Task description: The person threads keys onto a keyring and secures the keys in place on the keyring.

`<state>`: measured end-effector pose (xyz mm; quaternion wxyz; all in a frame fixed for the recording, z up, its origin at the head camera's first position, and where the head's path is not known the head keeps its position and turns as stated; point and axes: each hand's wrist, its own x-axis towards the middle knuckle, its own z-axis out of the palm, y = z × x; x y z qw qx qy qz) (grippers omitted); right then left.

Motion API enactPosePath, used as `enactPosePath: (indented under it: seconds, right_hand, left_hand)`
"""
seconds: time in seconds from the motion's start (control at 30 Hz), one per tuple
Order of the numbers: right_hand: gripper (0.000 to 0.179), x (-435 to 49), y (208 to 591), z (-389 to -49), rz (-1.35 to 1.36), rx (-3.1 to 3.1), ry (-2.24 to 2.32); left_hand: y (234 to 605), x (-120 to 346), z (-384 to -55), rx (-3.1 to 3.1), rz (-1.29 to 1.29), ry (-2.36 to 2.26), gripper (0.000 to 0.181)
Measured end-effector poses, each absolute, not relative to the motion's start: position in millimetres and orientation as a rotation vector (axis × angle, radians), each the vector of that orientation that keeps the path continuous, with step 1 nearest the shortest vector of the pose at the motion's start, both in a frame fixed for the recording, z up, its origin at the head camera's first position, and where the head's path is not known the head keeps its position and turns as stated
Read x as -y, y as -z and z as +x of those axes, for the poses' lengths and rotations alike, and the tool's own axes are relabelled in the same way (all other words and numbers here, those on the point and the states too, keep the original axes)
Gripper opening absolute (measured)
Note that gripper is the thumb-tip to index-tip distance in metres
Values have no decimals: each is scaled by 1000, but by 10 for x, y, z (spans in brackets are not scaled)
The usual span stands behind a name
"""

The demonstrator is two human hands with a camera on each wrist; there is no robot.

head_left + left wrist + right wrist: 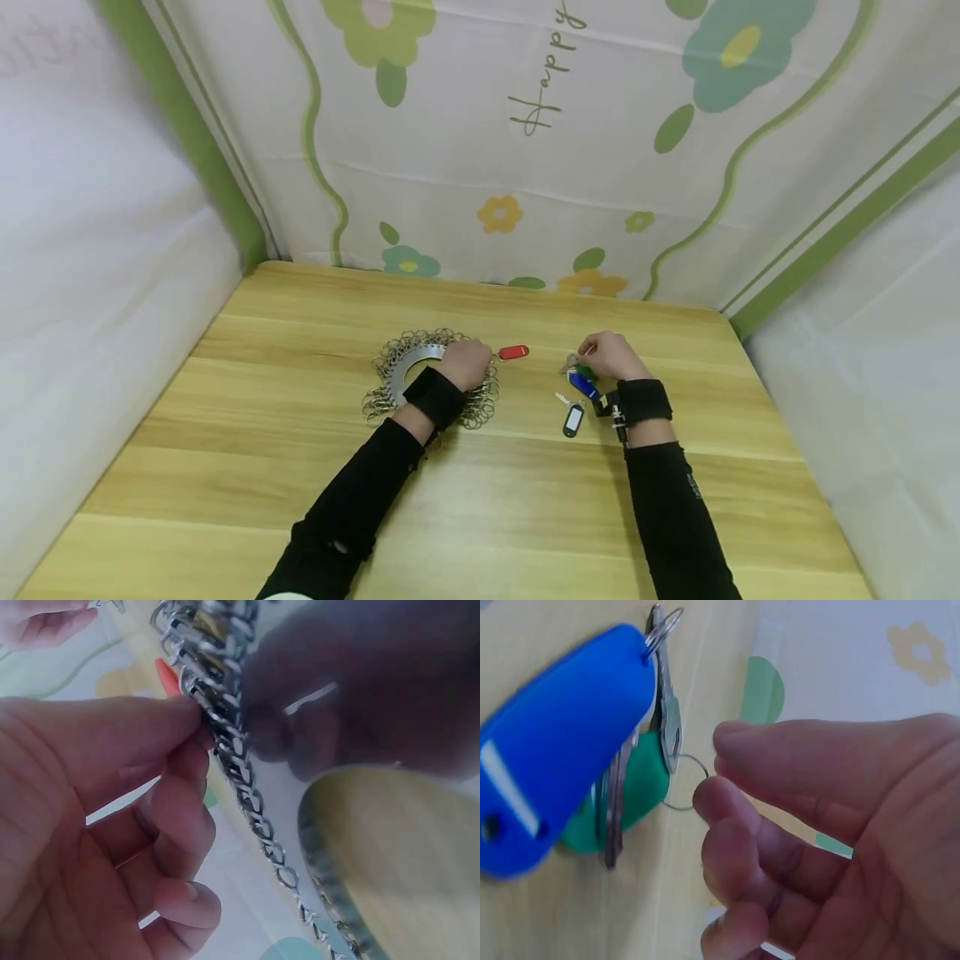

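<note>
A ring-shaped metal key holder (405,367) with small wire rings hung all round its edge lies left of centre on the table. At its right side, my left hand (465,364) pinches the small rings (214,690) between thumb and fingers; the exact piece is hidden. A red key tag (514,352) sticks out just beyond that hand. Over to the right, my right hand (613,357) pinches the thin wire ring of a green key tag (641,791) with thumb and forefinger. A blue key tag (570,742) with keys (671,724) overlaps the green one.
A black key tag (573,421) with a white label and a key lies on the wooden table (495,500), below the blue one. White cloth with a flower print (499,214) hangs behind the table, and plain white cloth stands at both sides.
</note>
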<state>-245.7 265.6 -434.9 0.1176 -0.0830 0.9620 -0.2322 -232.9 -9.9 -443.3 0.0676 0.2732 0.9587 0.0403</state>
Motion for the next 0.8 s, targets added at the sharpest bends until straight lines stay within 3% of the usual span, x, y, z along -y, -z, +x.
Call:
enactPosePath:
  seconds: [0.27, 0.57, 0.8]
  right_hand:
    - [23, -2657, 4474, -2487, -141, -2802, 729]
    - [19, -2651, 4529, -2522, -96, -2831, 704]
    - [11, -2708, 4546, -2539, -69, -2847, 711]
  left_hand:
    - [4450, 61, -2347, -2886, 754, -112, 30]
    - [4458, 43, -2345, -2906, 769, -58, 45]
    - [4395, 44, -2320, -2813, 791, -143, 40]
